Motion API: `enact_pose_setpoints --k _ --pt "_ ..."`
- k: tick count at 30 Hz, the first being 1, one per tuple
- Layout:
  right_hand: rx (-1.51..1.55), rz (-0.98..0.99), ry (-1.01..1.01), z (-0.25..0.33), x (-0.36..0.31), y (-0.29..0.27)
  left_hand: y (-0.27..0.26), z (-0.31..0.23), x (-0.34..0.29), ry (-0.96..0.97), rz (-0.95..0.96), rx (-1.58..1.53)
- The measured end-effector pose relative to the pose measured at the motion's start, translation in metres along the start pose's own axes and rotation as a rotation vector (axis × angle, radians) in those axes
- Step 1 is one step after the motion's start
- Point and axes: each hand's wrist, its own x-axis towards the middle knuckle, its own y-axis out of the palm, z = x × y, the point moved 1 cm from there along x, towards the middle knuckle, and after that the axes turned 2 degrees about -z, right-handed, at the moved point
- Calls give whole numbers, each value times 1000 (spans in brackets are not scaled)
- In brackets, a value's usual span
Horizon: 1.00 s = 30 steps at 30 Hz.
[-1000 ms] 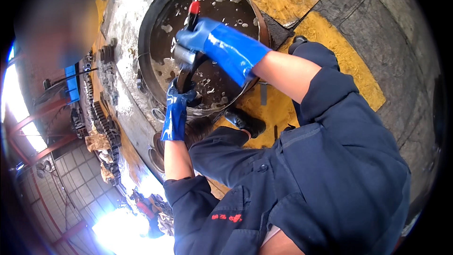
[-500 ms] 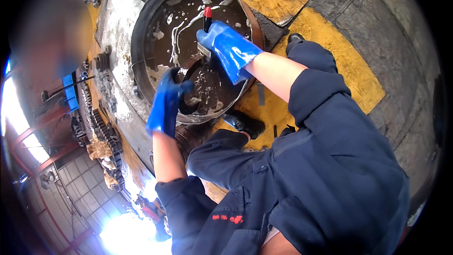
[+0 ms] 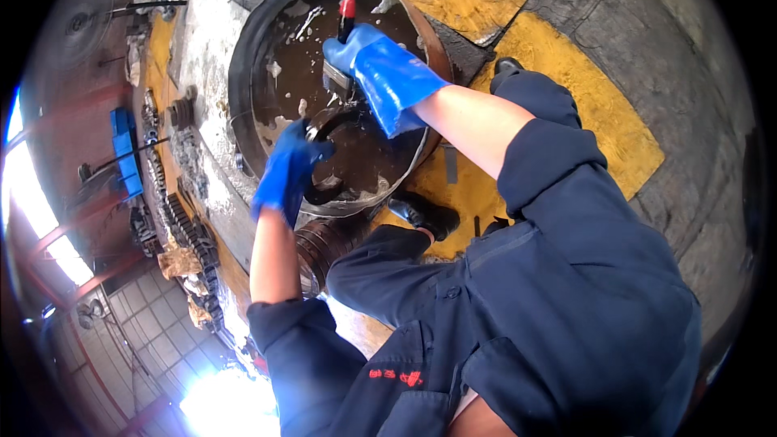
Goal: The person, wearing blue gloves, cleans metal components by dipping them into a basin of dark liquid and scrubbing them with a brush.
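Note:
A round drum [image 3: 240, 73] of murky brown liquid with patches of foam stands before me. My left hand [image 3: 285, 166], in a blue rubber glove, is closed on the left side of a dark ring [image 3: 338, 120]. Part of that ring dips into the liquid and cannot be made out. In a matching glove, my right hand [image 3: 364, 58] grips a brush [image 3: 346, 10] by its black, red-tipped handle. The brush's head is held just above the far edge of the ring, over the liquid.
A stack of brown rings [image 3: 328, 241] stands beside the drum, near my left knee. Rows of dark metal parts [image 3: 174, 214] line the floor at left, near a blue bin [image 3: 125, 152]. Yellow-and-black floor plates [image 3: 583, 105] lie to the right. A fan [image 3: 77, 20] is at upper left.
My right hand and the brush have shifted slightly left and up. The foam streaks on the liquid have shrunk. A blurred shape at upper left is gone, uncovering the fan.

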Motion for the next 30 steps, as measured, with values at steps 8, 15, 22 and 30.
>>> enact_pose_setpoints --k 8,15,22,30 --pt "-209 401 -82 46 -82 52 10 126 -38 -9 -215 -493" --pt "9 268 4 2 -35 41 10 119 -44 2 -205 -515" --pt "63 333 -37 15 -15 14 11 133 -23 -8 -159 -500" --pt "-277 433 -130 31 -63 53 13 141 -22 -16 -217 -517"
